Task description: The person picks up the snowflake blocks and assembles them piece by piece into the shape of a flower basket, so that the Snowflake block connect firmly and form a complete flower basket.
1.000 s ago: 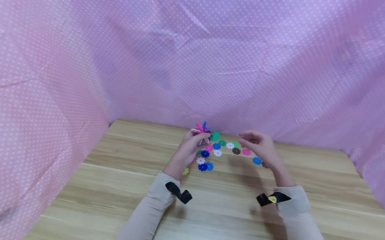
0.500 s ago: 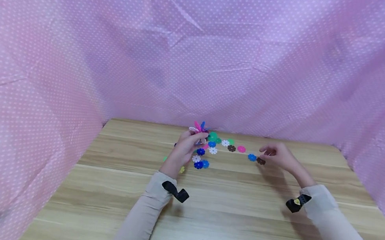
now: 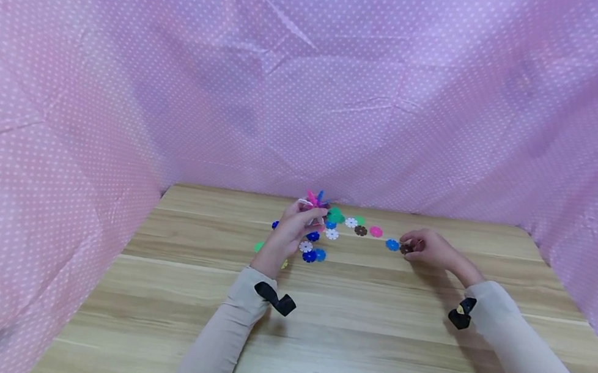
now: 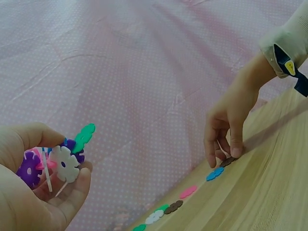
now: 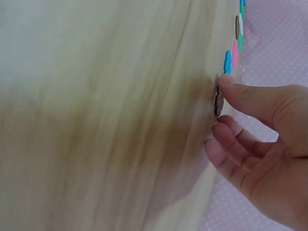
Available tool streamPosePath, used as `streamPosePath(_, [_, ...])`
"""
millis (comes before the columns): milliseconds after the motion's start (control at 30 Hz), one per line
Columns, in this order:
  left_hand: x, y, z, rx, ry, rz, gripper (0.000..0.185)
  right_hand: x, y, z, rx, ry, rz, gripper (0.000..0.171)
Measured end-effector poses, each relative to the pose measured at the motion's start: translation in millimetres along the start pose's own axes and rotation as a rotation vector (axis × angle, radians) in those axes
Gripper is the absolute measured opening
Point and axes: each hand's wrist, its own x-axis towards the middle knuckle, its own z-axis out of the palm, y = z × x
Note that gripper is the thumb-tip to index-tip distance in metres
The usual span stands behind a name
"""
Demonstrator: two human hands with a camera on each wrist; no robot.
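The right hand (image 5: 269,161) is pinching a brown piece (image 5: 219,102) at the tabletop (image 5: 96,96), a blue piece (image 5: 227,62) and pink piece (image 5: 235,54) lying beyond!

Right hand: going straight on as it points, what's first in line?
The brown flower-shaped plastic disc, just ahead of the right hand; depth is unclear, so they may be touching.

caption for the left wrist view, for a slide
Left hand holds a cluster of flower-shaped pieces, with the right hand down at a brown piece on the wooden table.
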Motion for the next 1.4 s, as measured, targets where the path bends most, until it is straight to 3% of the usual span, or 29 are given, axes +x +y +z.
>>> streamPosePath(200, [1.4,0.4,-1.5,-0.017,0.011,0.002,0.018,5,5,2,-0.007,0.014,0.002,0.025])
streamPosePath(467, [0.6,1.0,-5.1,-0.007,0.0,0.001,0.017,5,-5,5,0.119,0.015,0.022,0.02])
streamPosePath(733, [2.3,-1.4,-7.1,0.006,-0.013,-0.011,0.014,17,-51,6,0.267,0.07,0.07,0.025])
streamPosePath(1000, [3.5,-5.1,-4.2,0.053,-0.023,-0.005,0.009,38,-115,8,0.568,0.229,0.067,0.033])
streamPosePath(1167, [3.4,-6.5,-2.5,0.075,-0.038,0.003,0.02,49,-143,17,0.597,0.366,-0.006,0.028])
streamPosePath(1400, [3.2,-9.1,1.5,0.102,-0.051,0.02,0.014,54,-155,31,0.6,0.438,-0.041,0.023])
